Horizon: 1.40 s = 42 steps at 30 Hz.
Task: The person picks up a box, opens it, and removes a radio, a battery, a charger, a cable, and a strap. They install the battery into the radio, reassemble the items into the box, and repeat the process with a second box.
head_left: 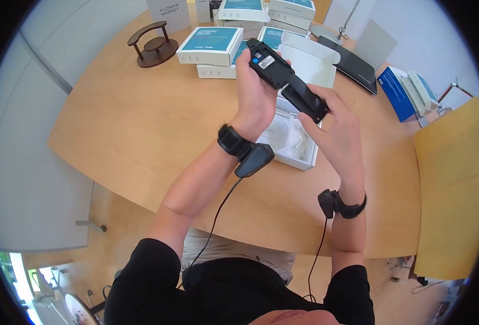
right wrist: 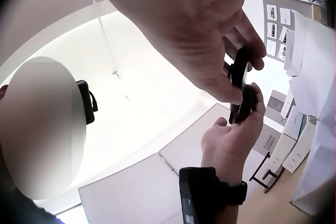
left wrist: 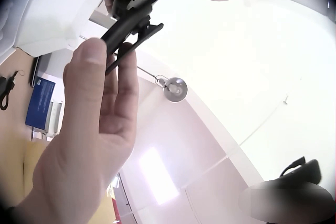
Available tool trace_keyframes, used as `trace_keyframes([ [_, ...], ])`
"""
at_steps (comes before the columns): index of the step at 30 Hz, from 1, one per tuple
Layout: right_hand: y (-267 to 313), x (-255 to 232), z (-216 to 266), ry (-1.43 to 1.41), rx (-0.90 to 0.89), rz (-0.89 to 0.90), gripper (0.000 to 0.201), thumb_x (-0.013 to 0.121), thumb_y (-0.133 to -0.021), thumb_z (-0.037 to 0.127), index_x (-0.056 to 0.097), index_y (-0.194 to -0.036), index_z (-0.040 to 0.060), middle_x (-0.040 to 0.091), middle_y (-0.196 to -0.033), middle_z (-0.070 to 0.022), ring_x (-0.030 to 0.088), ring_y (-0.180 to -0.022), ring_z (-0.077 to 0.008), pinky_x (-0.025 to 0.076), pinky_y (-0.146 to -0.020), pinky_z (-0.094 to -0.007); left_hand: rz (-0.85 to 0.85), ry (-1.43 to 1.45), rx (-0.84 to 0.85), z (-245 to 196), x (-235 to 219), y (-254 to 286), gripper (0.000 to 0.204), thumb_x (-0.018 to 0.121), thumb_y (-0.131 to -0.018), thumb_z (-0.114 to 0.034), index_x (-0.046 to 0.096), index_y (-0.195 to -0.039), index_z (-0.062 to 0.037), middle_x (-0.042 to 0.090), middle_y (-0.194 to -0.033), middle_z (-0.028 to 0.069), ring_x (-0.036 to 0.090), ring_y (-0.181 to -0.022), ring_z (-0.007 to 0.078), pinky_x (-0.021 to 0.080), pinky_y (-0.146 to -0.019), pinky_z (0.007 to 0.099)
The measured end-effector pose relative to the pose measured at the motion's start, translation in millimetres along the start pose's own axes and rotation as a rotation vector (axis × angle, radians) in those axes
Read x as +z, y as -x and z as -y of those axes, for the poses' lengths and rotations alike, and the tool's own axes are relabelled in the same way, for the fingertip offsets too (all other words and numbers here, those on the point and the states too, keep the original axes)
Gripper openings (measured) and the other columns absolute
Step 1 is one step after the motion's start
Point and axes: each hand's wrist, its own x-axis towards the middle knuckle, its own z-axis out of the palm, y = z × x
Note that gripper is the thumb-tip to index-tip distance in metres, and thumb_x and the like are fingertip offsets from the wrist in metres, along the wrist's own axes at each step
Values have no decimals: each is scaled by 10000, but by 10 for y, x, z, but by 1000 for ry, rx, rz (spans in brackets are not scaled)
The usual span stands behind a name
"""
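My left hand grips a black handheld device by its upper body, above the desk. Its labelled face, with a white sticker and a small blue mark, is towards the head camera. A long black flap-like part extends from the device's lower end, and my right hand pinches its far end between thumb and fingers. From the left wrist, a thin black piece stands out at an angle from the device. Below the hands lies an open white box with a clear-wrapped item inside.
Several teal-and-white boxes are stacked at the back of the desk. A dark wooden stand is at back left. A closed black laptop and a blue box lie to the right. Cables hang from both wrist cameras.
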Motion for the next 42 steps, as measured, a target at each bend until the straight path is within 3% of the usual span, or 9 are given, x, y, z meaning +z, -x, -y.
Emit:
trace_keyframes([
  [4, 5, -191, -42, -70, 120, 58, 456, 839, -836, 113, 719, -1271, 49, 738, -1106, -92, 705, -928, -193, 554, -830, -328, -9, 88, 82, -155, -15, -36, 504, 290, -1148, -438, 563, -1311, -47, 672, -1234, 123, 654, -1174, 283, 505, -1069, 453],
  [11, -42, -79, -7, -286, 17, -136, 501, 835, -817, 45, 678, -1292, 27, 720, -1145, -83, 695, -978, -173, 561, -856, -325, 119, -17, 151, -48, 203, 98, 580, 336, -1167, -522, 526, -1421, -36, 646, -1342, 109, 632, -1217, 263, 500, -1096, 443],
  [16, -67, 241, -70, -117, -142, -245, 585, 878, -777, 38, 627, -1305, 41, 677, -1249, -123, 711, -1030, -250, 584, -846, -345, 299, -113, 94, 11, 395, 353, 621, 407, -1139, -561, 308, -1635, -201, 549, -1488, 97, 574, -1317, 248, 545, -1081, 440],
  [19, -23, 275, -53, 2, -166, -283, 617, 898, -777, 69, 598, -1316, 52, 673, -1273, -140, 711, -1040, -291, 591, -828, -365, 287, -13, 61, 37, 433, 428, 670, 599, -1116, -376, 270, -1642, -122, 559, -1400, 70, 604, -1216, 163, 548, -1039, 332],
  [22, -17, 268, -71, 80, -160, -279, 639, 911, -771, 87, 586, -1321, 57, 665, -1301, -145, 711, -1042, -313, 594, -803, -375, 349, -300, 232, 139, 372, 371, 822, 748, -1031, -250, 228, -1642, -72, 541, -1424, 104, 611, -1223, 165, 554, -1034, 326],
  [26, 22, 223, 37, 77, -79, -228, 664, 933, -747, 117, 585, -1309, 60, 652, -1331, -142, 686, -1111, -341, 582, -856, -416, 396, -437, 257, 180, 287, 319, 786, 736, -1028, -180, 246, -1634, -70, 586, -1423, 144, 646, -1246, 206, 575, -1039, 379],
  [32, -48, -158, 120, 328, -320, -106, 1037, 1005, -662, 249, 476, -1538, 86, 563, -1454, -165, 589, -1280, -377, 504, -1067, -478, 478, -399, 103, 1, 241, 253, 755, 751, -1024, -212, 283, -1586, -25, 665, -1270, 120, 701, -1038, 148, 605, -902, 321],
  [38, -43, -146, 41, -5, -124, -25, 1366, 1059, -544, 252, 310, -1679, 120, 488, -1550, -123, 555, -1322, -314, 526, -1034, -433, 598, -422, -7, 41, 300, 383, 663, 736, -1033, -212, 357, -1540, -17, 669, -1239, 117, 703, -963, 145, 609, -838, 310],
  [42, -43, -171, 38, 50, -111, 8, 1346, 1065, -528, 230, 341, -1658, 126, 499, -1532, -121, 577, -1273, -295, 537, -1015, -420, 601, -470, -4, 70, 270, 374, 652, 738, -1033, -223, 365, -1526, -15, 673, -1215, 114, 700, -940, 143, 611, -798, 309],
])
